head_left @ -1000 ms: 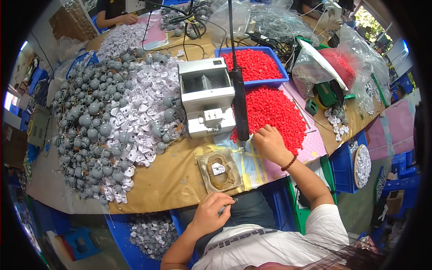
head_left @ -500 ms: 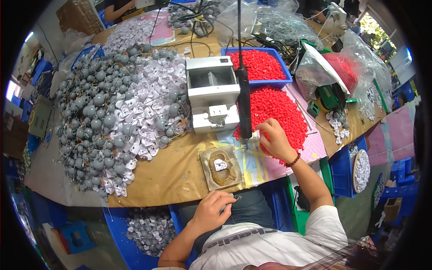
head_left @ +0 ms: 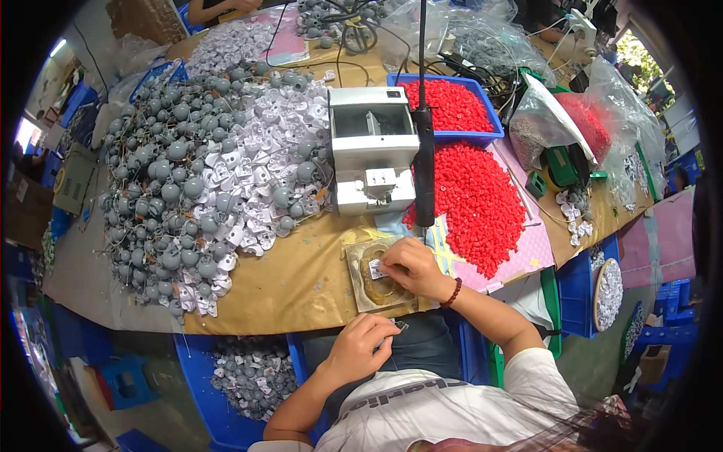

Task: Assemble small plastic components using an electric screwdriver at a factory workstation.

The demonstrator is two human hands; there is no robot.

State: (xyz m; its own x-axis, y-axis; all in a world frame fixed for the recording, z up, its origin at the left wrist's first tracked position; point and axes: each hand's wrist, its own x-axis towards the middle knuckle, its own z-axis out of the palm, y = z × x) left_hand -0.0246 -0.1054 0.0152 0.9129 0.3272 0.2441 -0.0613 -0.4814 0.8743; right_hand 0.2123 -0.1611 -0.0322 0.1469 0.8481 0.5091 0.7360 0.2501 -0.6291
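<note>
My right hand point(head_left: 416, 269) is over the square holder point(head_left: 361, 295) at the table's front edge. Its fingertips are pinched together at a small white plastic piece point(head_left: 376, 269) lying in the holder's hollow. What those fingers grip, if anything, is hidden. My left hand point(head_left: 360, 348) is closed over my lap, just in front of the table edge. A tiny thin thing point(head_left: 402, 326) shows at its fingertips, too small to name. Behind the holder stands a white bench machine point(head_left: 374, 151) with an open hopper and a black upright handle point(head_left: 424, 169) along its right side.
Small red plastic parts point(head_left: 482, 196) are heaped right of the machine, with more in a blue tray point(head_left: 468, 138) behind. On the left lie piles of grey balls with wires point(head_left: 162, 188) and white plastic pieces point(head_left: 256, 151). A blue bin point(head_left: 203, 392) stands below the table.
My right hand has moved from the edge of the red heap leftward and nearer, down to the white piece in the holder. My left hand has stayed almost still. The whole view has shifted slightly.
</note>
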